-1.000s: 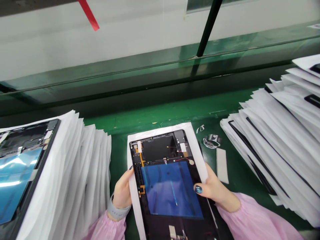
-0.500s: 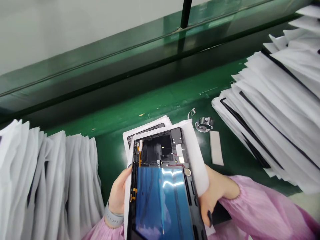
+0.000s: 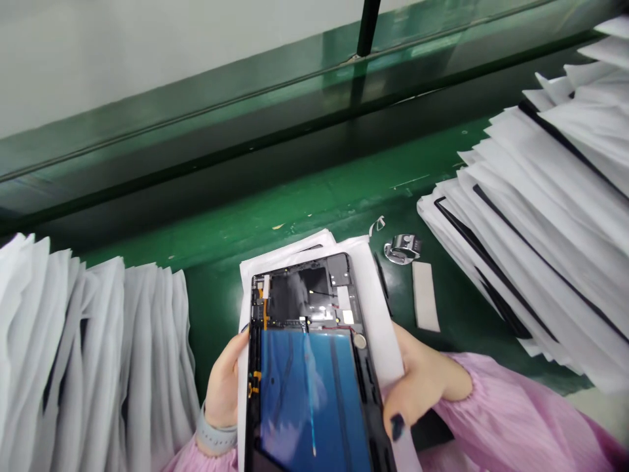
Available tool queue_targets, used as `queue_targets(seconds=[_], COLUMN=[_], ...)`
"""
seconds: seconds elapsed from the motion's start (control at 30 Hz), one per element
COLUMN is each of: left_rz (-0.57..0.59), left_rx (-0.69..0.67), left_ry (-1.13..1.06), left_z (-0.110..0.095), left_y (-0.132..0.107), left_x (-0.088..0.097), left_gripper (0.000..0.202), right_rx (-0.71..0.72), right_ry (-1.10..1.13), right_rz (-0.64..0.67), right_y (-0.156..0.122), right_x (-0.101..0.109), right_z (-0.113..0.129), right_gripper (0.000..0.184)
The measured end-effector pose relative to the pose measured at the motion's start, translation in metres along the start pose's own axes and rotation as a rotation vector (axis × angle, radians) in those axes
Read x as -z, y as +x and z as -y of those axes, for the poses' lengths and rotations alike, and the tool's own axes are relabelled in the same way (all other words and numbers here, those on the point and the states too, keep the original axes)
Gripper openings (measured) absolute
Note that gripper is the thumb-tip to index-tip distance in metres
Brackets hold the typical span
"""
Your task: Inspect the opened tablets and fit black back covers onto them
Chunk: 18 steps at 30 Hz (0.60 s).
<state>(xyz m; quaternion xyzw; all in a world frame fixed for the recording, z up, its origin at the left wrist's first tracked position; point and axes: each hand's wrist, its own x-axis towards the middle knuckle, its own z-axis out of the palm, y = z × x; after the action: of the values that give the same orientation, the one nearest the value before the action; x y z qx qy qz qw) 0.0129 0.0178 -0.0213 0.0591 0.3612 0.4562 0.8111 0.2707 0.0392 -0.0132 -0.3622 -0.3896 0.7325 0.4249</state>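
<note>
An opened tablet body (image 3: 309, 367) with a blue battery film and a black board area lies on a white foam sheet (image 3: 373, 308), lifted off the green bench. My left hand (image 3: 223, 387) grips its left edge, fingers curled round sheet and frame. My right hand (image 3: 417, 387) holds the right edge, thumb with dark polish on the frame. Under them a second tablet in a white sheet (image 3: 285, 252) lies on the bench.
A tall stack of white sheets with tablets (image 3: 98, 367) stands at the left. Another fanned stack (image 3: 540, 223) fills the right. A small metal piece (image 3: 403, 249) and a white strip (image 3: 425, 296) lie on the green bench (image 3: 295, 210).
The tablet and its sheet came up off the bench toward me, uncovering a second tablet below. My view swung down and right, and my right hand shifted under the right edge.
</note>
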Motion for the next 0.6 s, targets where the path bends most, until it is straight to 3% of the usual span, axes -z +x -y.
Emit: queue_targets(seconds=[0.1, 0.17, 0.37, 0.6], left_rz=[0.047, 0.025, -0.199, -0.102], left_rx=[-0.171, -0.254, -0.342, -0.417], left_ry=[-0.016, 0.01, 0.076, 0.129], left_z=[-0.005, -0.006, 0.0, 0.006], left_y=[-0.003, -0.006, -0.012, -0.013], left_x=[0.005, 0.01, 0.014, 0.016], left_gripper=[0.026, 0.021, 0.021, 0.019], right_rx=[0.012, 0.044, 0.089, 0.146], right_ry=[-0.096, -0.19, -0.354, -0.417], right_rz=[0.139, 0.136, 0.016, -0.085], right_y=[0.009, 0.015, 0.023, 0.019], right_x=[-0.009, -0.011, -0.008, -0.002], right_z=[0.01, 0.011, 0.003, -0.001], right_gripper=[0.049, 0.039, 0.04, 0.034])
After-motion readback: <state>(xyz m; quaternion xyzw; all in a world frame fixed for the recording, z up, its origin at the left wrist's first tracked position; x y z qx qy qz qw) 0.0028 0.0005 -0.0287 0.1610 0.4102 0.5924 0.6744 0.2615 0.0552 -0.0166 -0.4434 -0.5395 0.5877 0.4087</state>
